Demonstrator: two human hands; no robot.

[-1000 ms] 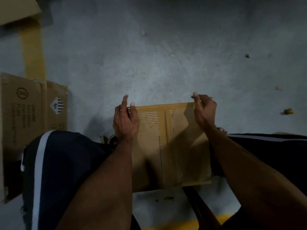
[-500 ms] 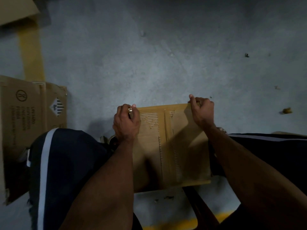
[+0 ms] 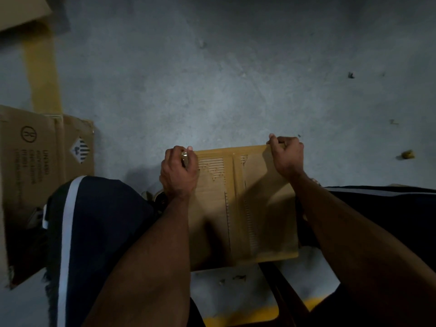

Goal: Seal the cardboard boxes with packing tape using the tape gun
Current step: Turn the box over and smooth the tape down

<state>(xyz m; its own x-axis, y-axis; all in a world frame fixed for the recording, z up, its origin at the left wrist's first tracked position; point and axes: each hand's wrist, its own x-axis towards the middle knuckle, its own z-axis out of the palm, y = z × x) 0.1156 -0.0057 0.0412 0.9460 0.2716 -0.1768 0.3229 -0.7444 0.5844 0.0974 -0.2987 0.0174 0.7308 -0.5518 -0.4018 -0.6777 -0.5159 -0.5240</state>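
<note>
Gripping the far corners of the cardboard box [image 3: 245, 204] between your knees, your left hand [image 3: 179, 172] and right hand [image 3: 286, 155] curl closed over its edge. Another printed box [image 3: 35, 175] lies on the concrete floor [image 3: 212, 79] to your left.

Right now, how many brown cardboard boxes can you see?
3: a small brown cardboard box held between the knees, a printed brown cardboard box at left, and a cardboard corner top left, possibly another box.
</note>
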